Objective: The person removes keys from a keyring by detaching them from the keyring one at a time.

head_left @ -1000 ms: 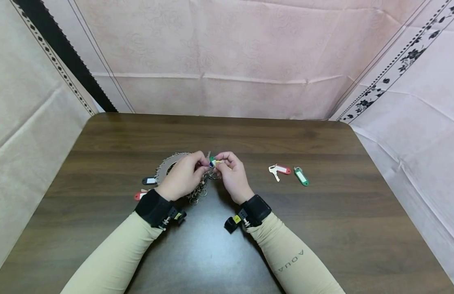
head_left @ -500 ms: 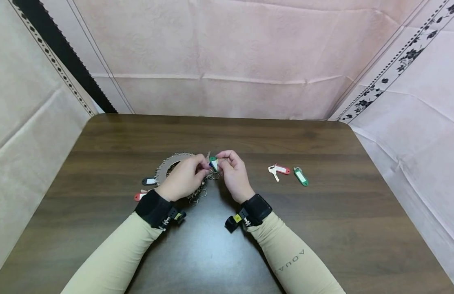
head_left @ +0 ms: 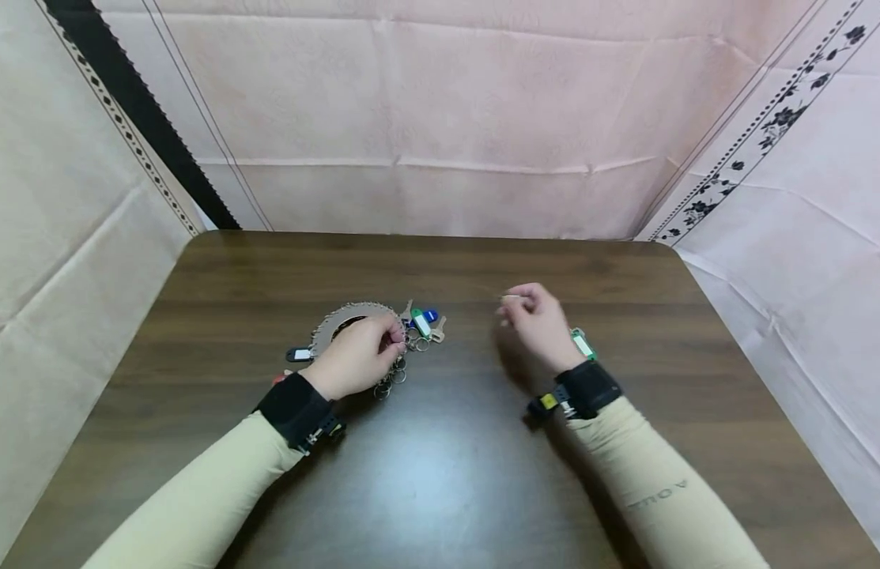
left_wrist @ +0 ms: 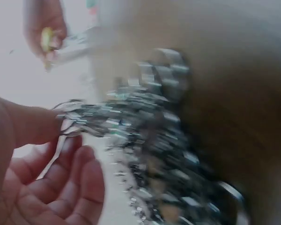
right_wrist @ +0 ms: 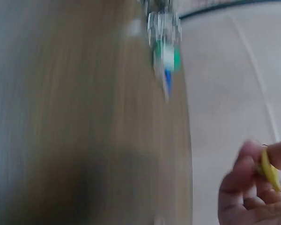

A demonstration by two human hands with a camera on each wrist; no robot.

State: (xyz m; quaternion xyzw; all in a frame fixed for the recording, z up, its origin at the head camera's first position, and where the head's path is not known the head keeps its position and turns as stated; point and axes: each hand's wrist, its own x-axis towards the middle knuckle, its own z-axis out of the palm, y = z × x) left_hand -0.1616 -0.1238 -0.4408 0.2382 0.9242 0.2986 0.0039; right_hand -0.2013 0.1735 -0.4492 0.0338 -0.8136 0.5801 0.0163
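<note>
My left hand (head_left: 361, 356) rests over a grey ring-shaped disc (head_left: 334, 322) fringed with small metal split rings (head_left: 399, 373). In the left wrist view, its thumb and fingers pinch some of those rings (left_wrist: 77, 117). A green key tag (head_left: 421, 324), a blue key tag (head_left: 431, 315) and keys (head_left: 439, 329) lie at the disc's right side. Apart to the right, my right hand (head_left: 542, 324) is raised above the table, pinching a yellow key tag (right_wrist: 270, 171). Something long and metallic, blurred, extends from that tag in the left wrist view.
A black key tag (head_left: 299, 354) and a partly covered red tag (head_left: 279, 378) lie left of the disc. Another green tag (head_left: 583, 344) is partly hidden behind my right hand. The wooden table (head_left: 425, 458) meets pale cloth (head_left: 440, 197) at its far edge.
My right hand has moved away to the right with the yellow key tag, now covering where a red tag and key lay. The left hand stays at the disc. The head view has shifted slightly.
</note>
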